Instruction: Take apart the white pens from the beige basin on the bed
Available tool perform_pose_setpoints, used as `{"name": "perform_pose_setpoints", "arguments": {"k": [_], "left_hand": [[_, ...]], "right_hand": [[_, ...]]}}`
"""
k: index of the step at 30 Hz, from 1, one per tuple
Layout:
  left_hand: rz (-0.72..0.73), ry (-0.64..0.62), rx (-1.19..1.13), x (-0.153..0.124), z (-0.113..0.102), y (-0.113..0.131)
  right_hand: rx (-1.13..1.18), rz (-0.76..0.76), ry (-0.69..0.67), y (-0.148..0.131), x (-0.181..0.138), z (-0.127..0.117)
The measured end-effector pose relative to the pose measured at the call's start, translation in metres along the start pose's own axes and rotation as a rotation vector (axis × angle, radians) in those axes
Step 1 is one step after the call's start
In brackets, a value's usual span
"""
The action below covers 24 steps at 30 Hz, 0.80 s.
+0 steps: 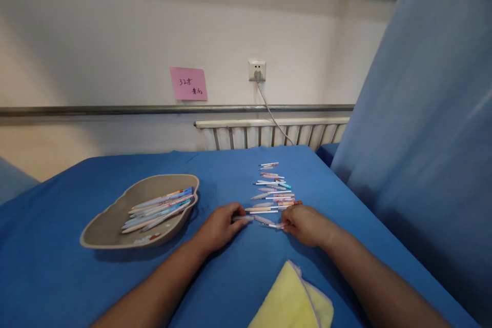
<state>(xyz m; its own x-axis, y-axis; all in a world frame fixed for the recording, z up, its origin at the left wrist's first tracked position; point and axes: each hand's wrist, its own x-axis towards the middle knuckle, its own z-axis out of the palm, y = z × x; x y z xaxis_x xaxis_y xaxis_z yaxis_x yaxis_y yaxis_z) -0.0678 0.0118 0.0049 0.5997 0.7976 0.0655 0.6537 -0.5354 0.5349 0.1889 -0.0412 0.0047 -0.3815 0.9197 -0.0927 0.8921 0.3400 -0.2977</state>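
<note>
My left hand [222, 226] is closed, thumb and fingers pinching a slim greyish pen barrel [246, 218] that points right. Just beyond its tip lies a pale pinkish pen barrel [264, 220] on the blue cloth. My right hand [307, 224] is closed on the right end of a thin whitish pen refill [273, 225]; its fingertips are partly hidden. Between and beyond the hands, several pen parts [271, 198] lie crosswise in a column, pale barrels beside thin white refills. To the left, a beige shell-shaped tray [105, 220] holds several pastel pens [161, 207].
A folded yellow cloth [286, 300] lies at the near edge, between my forearms. Blue cloth [223, 174] covers the table. Behind it are a white railing [246, 124] and a wall socket [257, 70] with a plugged-in cord. A blue curtain [423, 113] hangs at the right.
</note>
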Motion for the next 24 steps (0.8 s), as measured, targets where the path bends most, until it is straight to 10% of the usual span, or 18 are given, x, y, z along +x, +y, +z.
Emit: {"name": "perform_pose_setpoints", "arguments": {"k": [24], "left_hand": [[0.085, 0.084, 0.215, 0.003, 0.036, 0.027]], "right_hand": [[-0.139, -0.034, 0.109, -0.015, -0.001, -0.004]]}}
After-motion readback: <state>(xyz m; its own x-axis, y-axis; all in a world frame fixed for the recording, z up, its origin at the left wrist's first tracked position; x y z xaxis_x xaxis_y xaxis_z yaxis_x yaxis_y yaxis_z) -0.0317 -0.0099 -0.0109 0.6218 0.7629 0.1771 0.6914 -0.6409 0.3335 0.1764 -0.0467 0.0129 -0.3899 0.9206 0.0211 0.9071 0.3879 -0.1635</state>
